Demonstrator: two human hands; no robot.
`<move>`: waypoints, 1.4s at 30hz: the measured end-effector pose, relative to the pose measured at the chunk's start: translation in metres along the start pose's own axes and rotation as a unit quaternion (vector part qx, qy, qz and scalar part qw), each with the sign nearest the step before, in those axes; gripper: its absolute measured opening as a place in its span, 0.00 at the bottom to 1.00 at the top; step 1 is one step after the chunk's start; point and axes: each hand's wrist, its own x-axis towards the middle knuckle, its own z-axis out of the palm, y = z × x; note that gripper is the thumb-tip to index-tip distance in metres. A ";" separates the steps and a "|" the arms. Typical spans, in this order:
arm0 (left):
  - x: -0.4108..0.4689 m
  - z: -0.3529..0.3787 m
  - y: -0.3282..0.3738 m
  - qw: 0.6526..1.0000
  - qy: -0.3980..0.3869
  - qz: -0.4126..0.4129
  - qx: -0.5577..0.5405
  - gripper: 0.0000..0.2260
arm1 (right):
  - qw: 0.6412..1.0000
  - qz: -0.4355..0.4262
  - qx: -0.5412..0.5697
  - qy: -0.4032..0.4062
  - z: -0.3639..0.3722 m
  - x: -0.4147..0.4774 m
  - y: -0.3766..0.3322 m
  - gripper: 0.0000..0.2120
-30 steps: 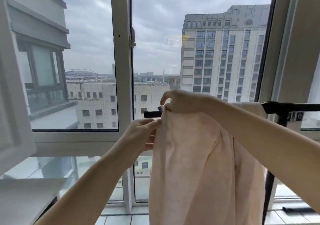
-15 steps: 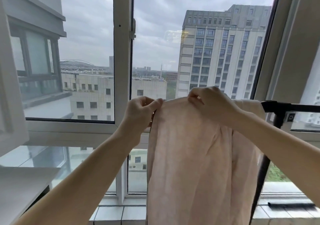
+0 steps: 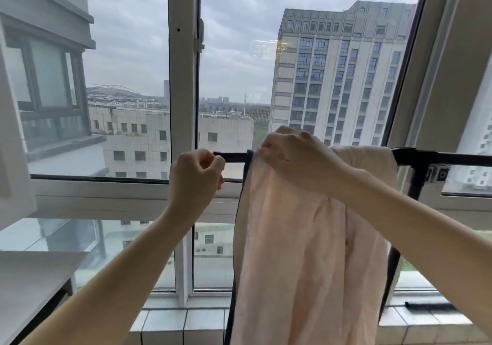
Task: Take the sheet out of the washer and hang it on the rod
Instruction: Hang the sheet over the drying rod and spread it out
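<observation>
At the rod's (image 3: 452, 155) left end, left hand (image 3: 197, 175) has let go of the sheet (image 3: 306, 238), fingers curled empty; right hand (image 3: 295, 155) fingers pinch its top fold, so hanging looks nearly done.

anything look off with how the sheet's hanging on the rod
Slightly. The sheet is draped over the rod but bunched into vertical folds instead of spread flat, with bare rod showing to its left. The right hand pinches its top edge there. Nothing looks torn or spilled.
</observation>
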 end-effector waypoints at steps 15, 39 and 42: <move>0.031 0.039 -0.038 0.872 -0.332 -0.111 -0.341 0.14 | 0.968 0.074 -0.225 0.081 0.040 0.006 -0.043 0.13; -0.004 0.055 -0.096 0.987 -0.100 0.031 -0.119 0.11 | 0.950 -0.007 -0.259 0.176 0.102 -0.048 -0.051 0.30; -0.014 0.053 -0.105 0.989 -0.100 0.026 -0.101 0.15 | 0.949 -0.001 -0.263 0.172 0.104 -0.045 -0.051 0.31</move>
